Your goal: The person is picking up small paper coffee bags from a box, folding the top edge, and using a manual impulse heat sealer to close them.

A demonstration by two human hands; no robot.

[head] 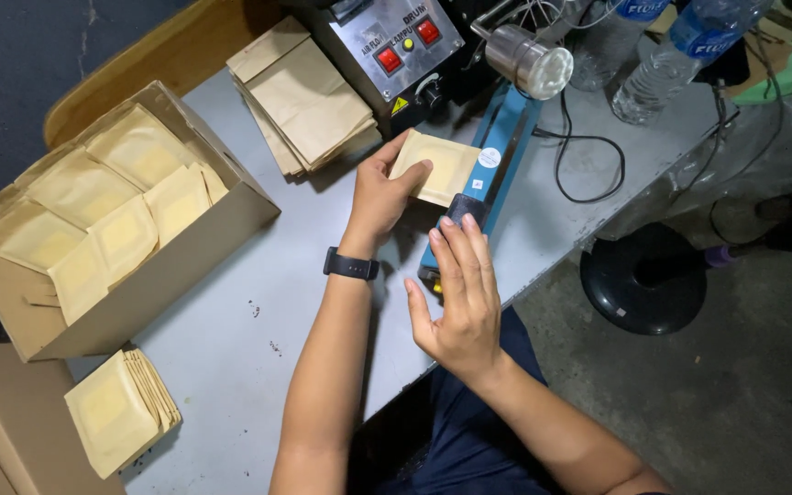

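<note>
Left hand: my left hand (379,194), just above frame centre, pinches a flat tan pouch (437,167) by its near-left corner, thumb on top and fingers under, so I read the pouch as held level with one edge fed into the sealer.
Pouch: upper centre of the frame, its right edge lying against the blue sealer (497,165); I cannot tell how deep it sits under the bar.
Right hand: my right hand (463,293) lies flat with fingers together and extended, fingertips on the sealer's black handle end at centre frame; it grips nothing, and looks placed for pressing the bar down.
Sealer: it runs diagonally from upper right toward centre, its near end at the table (231,312) edge, so the right wrist hangs off the table.
Stock: a stack of unsealed bags (309,96) sits at upper centre-left, touching the grey machine (396,46), near the left hand.
Box: an open carton (176,266) at left holds many filled pouches, tilted and overlapping; a small fanned pile (121,412) lies at lower left.
Open room: bare tabletop between carton and left forearm gives the left arm room to swing.
Crowded side: cables (588,156), bottles (662,64) and a metal lamp-like head (529,60) crowd the upper right, just beyond the sealer.
</note>
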